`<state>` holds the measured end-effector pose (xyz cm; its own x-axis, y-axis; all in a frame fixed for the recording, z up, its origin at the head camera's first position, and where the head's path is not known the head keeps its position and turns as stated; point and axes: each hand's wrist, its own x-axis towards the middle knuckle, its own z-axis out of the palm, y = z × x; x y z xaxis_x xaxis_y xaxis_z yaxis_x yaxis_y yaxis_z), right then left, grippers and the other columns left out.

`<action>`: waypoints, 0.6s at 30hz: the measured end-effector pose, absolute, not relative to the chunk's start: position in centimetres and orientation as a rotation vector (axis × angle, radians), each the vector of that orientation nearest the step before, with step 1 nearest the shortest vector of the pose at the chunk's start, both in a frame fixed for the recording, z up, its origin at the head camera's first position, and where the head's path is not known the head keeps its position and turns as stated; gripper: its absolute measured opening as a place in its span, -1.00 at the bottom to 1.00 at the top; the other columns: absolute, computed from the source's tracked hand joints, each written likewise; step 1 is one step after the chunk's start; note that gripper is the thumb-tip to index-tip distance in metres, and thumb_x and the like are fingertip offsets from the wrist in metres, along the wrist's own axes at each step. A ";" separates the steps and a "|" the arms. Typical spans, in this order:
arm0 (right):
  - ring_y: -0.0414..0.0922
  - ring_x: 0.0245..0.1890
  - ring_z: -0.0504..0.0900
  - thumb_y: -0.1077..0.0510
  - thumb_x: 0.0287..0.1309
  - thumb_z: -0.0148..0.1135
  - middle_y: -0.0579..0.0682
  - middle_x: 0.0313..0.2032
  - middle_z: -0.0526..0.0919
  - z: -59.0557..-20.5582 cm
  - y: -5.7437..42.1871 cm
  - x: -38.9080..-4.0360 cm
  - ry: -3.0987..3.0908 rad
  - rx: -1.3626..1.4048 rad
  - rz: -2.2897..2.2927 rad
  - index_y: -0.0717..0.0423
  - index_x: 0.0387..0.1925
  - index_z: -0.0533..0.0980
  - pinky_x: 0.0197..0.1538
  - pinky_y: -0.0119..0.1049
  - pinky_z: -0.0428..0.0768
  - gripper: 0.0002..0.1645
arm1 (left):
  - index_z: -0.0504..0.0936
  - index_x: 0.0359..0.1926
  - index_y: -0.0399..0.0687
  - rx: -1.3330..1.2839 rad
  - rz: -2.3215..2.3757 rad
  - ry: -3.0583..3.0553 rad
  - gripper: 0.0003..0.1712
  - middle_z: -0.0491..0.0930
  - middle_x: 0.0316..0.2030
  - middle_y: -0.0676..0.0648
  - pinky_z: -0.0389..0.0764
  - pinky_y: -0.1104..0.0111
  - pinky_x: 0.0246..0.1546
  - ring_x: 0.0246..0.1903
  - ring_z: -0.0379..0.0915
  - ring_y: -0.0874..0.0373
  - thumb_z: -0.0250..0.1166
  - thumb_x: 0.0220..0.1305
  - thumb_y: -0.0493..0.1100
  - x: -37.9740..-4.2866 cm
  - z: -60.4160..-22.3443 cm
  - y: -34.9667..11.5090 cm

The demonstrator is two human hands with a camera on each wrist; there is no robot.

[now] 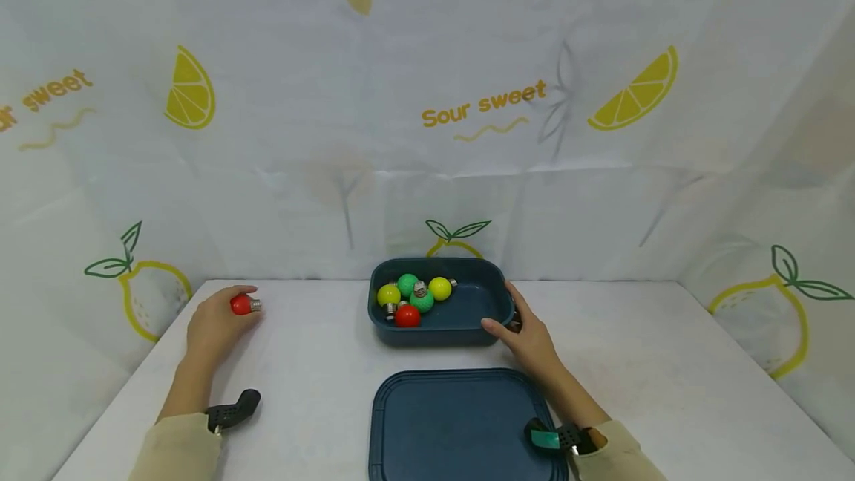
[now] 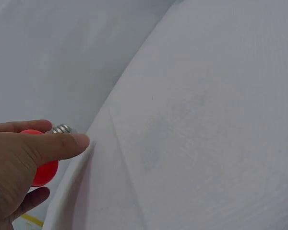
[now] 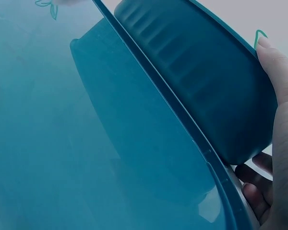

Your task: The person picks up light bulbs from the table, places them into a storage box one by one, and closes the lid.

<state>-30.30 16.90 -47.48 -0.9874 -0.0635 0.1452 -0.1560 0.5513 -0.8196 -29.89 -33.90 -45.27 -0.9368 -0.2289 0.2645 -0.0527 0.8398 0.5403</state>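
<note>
At the far left of the table, my left hand (image 1: 215, 324) pinches a small red light bulb (image 1: 241, 304), its silver screw base pointing right. In the left wrist view the thumb lies across the bulb (image 2: 45, 173), hiding part of it. My right hand (image 1: 534, 344) grips the right end of a dark blue box (image 1: 441, 337), thumb at the near rim and fingers round the outside. Inside the box's left half lie several bulbs: yellow ones (image 1: 439, 288), green ones (image 1: 421, 300) and another red one (image 1: 407, 315). The right wrist view shows the box wall (image 3: 197, 72) beside the thumb.
A flat dark blue tray (image 1: 461, 421) lies in front of the box, partly under my right forearm in the head view. White table (image 1: 307, 377) surrounds both. A white lemon-printed cloth (image 1: 300, 95) hangs behind and along the sides. Each wrist wears a black strap (image 1: 230, 413).
</note>
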 end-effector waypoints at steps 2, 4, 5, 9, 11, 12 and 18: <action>0.24 0.32 0.52 -0.21 0.26 0.31 0.27 0.48 0.28 -47.6 16.9 -30.3 -2.679 0.184 1.437 -0.29 0.61 -0.07 0.29 0.14 0.56 0.07 | 0.59 0.21 -0.12 0.198 -0.777 -2.710 -0.50 0.52 0.19 -0.44 0.54 -0.20 0.00 0.11 0.43 -0.40 0.36 0.25 -0.14 -29.9 -45.1 -33.6; 0.24 0.31 0.53 -0.22 0.26 0.31 0.27 0.48 0.28 -47.6 16.8 -30.3 -2.679 0.185 1.435 -0.30 0.61 -0.07 0.29 0.13 0.56 0.07 | 0.58 0.22 -0.14 0.203 -0.782 -2.687 -0.49 0.53 0.19 -0.44 0.54 -0.19 0.01 0.11 0.45 -0.39 0.35 0.28 -0.10 -30.0 -44.8 -33.3; 0.24 0.31 0.53 -0.22 0.26 0.31 0.27 0.48 0.29 -47.6 16.8 -30.4 -2.680 0.186 1.435 -0.30 0.61 -0.07 0.28 0.13 0.57 0.07 | 0.56 0.24 -0.16 0.207 -0.788 -2.672 -0.48 0.53 0.19 -0.44 0.54 -0.19 0.03 0.12 0.45 -0.38 0.34 0.30 -0.08 -30.0 -44.7 -33.2; 0.25 0.32 0.52 -0.22 0.26 0.30 0.27 0.49 0.26 -47.7 16.8 -30.4 -2.679 0.189 1.432 -0.30 0.61 -0.08 0.29 0.13 0.56 0.07 | 0.53 0.26 -0.25 0.202 -0.786 -2.618 -0.44 0.55 0.17 -0.45 0.53 -0.20 0.09 0.13 0.48 -0.37 0.31 0.37 -0.01 -30.2 -44.0 -32.6; 0.25 0.33 0.51 -0.21 0.27 0.30 0.26 0.50 0.24 -47.7 16.8 -30.4 -2.679 0.190 1.433 -0.29 0.62 -0.08 0.29 0.14 0.56 0.07 | 0.55 0.24 -0.27 0.172 -0.774 -2.618 -0.45 0.56 0.13 -0.44 0.56 -0.19 0.08 0.11 0.49 -0.37 0.30 0.39 -0.01 -30.2 -43.7 -32.2; 0.25 0.33 0.50 -0.21 0.27 0.30 0.26 0.51 0.23 -47.7 16.9 -30.4 -2.679 0.190 1.432 -0.29 0.62 -0.08 0.30 0.14 0.56 0.07 | 0.56 0.23 -0.27 0.156 -0.773 -2.618 -0.47 0.56 0.12 -0.45 0.57 -0.19 0.07 0.10 0.49 -0.37 0.29 0.40 -0.01 -30.3 -43.5 -32.1; 0.26 0.35 0.49 -0.21 0.27 0.30 0.26 0.52 0.22 -47.6 16.8 -30.4 -2.681 0.187 1.431 -0.27 0.62 -0.09 0.30 0.13 0.56 0.08 | 0.52 0.27 -0.27 0.088 -0.844 -2.607 -0.47 0.55 0.16 -0.43 0.63 -0.17 0.09 0.13 0.48 -0.35 0.23 0.46 -0.01 -30.4 -42.6 -31.1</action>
<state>-30.38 16.80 -47.60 -0.9877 -0.0626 0.1432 -0.1538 0.5517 -0.8197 -30.42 -31.06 -42.59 -0.9192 -0.1784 0.3511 0.0613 0.8158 0.5751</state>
